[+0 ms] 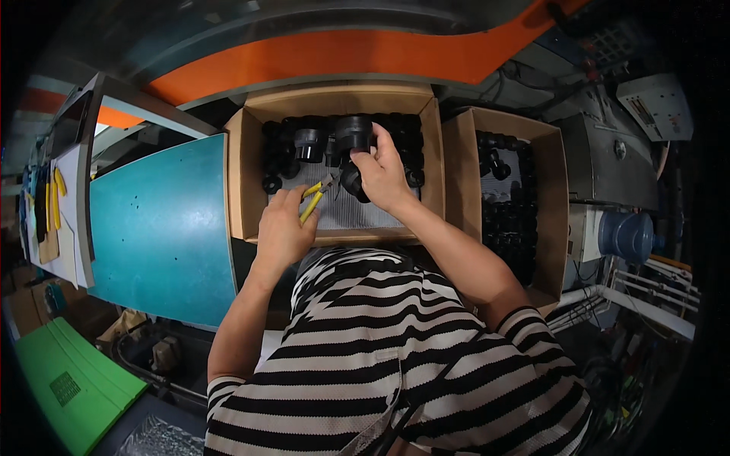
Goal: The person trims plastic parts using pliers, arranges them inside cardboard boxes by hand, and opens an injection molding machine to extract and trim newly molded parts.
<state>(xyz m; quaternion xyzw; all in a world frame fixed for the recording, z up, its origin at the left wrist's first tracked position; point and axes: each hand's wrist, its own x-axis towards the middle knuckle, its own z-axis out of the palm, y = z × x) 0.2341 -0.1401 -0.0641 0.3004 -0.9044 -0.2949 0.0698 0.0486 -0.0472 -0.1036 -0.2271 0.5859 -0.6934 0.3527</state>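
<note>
Yellow-handled cutting pliers [315, 196] sit in the left hand [283, 232], whose fingers curl round the grips while the metal nose points up and to the right toward the other hand. The right hand [382, 176] is closed on a round black plastic part [353, 181], thumb and fingers pinching it just beside the pliers' tip; whether the tip touches the part cannot be told. Both hands hover over an open cardboard box [242, 178] that holds more black plastic parts [304, 140] heaped along its far side, beyond the fingers, with a pale ribbed liner [346, 209] bare beneath the hands. Right of the right forearm stands a second cardboard box [553, 190], also filled with dark parts. Left of the left hand lies a teal work surface [163, 228].
</note>
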